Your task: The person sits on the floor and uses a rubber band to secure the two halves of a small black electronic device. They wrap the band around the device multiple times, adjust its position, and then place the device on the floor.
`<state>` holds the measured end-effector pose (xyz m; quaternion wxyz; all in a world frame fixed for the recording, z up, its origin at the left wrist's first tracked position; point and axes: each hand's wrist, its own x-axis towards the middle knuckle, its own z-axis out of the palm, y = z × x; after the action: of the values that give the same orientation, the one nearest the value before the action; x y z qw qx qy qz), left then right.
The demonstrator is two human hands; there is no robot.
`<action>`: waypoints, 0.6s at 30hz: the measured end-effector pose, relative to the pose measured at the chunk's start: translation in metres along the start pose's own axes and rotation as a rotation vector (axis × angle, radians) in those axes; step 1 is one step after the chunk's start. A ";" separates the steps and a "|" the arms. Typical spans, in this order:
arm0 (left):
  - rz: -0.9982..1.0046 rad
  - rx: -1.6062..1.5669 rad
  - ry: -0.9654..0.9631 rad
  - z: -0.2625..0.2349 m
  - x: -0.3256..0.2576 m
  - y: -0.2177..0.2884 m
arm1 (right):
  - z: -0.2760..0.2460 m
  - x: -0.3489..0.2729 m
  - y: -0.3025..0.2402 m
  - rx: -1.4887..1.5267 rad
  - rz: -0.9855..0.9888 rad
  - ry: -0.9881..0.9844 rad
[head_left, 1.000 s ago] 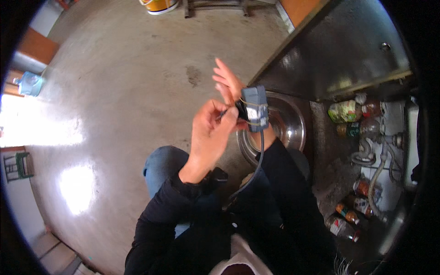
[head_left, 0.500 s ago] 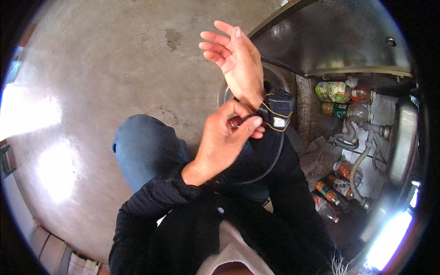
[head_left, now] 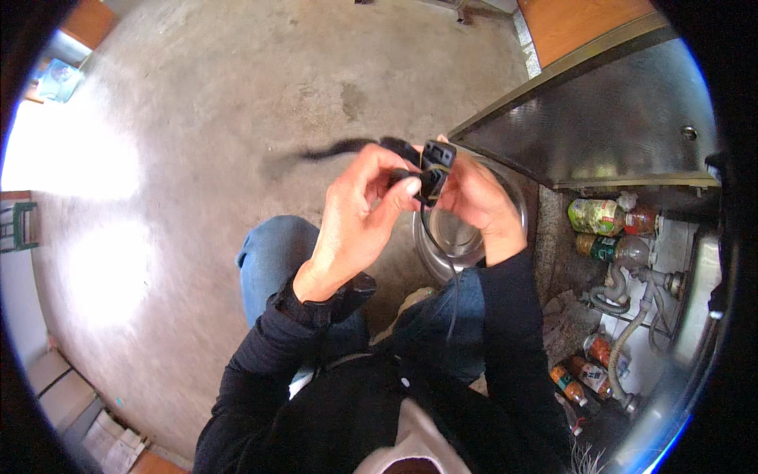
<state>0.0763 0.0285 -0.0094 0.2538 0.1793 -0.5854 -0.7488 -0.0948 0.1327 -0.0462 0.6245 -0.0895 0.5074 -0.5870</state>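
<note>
My left hand (head_left: 355, 217) pinches small black device (head_left: 433, 170) at chest height, right hand (head_left: 478, 205) cups it from behind to steady; thin black cable (head_left: 454, 292) hangs toward lap; steel bowl (head_left: 505, 237) on floor below, bottles (head_left: 604, 215) under counter at right

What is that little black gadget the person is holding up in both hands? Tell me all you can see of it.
The small black device is a boxy, plastic-looking block with a squarish upper end and a yellowish band across its middle. It stands roughly upright in front of the person, above a steel bowl. The left hand pinches it from the left and the right hand cups it from the right. A thin dark cable hangs down from it toward the person's lap.
</note>
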 end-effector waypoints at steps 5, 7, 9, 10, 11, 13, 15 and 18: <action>-0.113 0.005 -0.193 -0.006 -0.002 -0.001 | 0.010 0.000 -0.007 0.101 -0.142 -0.338; -0.171 -0.058 -0.244 -0.011 -0.001 0.000 | 0.011 -0.008 -0.014 0.052 -0.216 -0.430; -0.164 -0.105 -0.297 -0.015 0.000 0.000 | 0.013 -0.017 -0.017 -0.081 -0.281 -0.394; -0.164 -0.107 -0.317 -0.016 0.000 -0.001 | 0.015 -0.016 -0.018 0.049 -0.209 -0.466; -0.181 -0.128 -0.328 -0.016 -0.001 -0.001 | 0.016 -0.016 -0.019 0.031 -0.194 -0.421; -0.208 -0.177 -0.358 -0.016 -0.001 -0.002 | 0.017 -0.010 -0.021 -0.027 -0.171 -0.305; -0.215 -0.145 -0.348 -0.015 -0.001 -0.002 | 0.014 -0.002 -0.025 0.107 -0.377 -0.071; -0.256 -0.100 -0.310 -0.015 0.001 0.001 | 0.001 -0.005 -0.037 0.528 -0.534 0.021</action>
<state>0.0845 0.0159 -0.0122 0.0719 0.1219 -0.5520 -0.8217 -0.1165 0.1256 -0.0171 0.4456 -0.0484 0.3037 -0.8407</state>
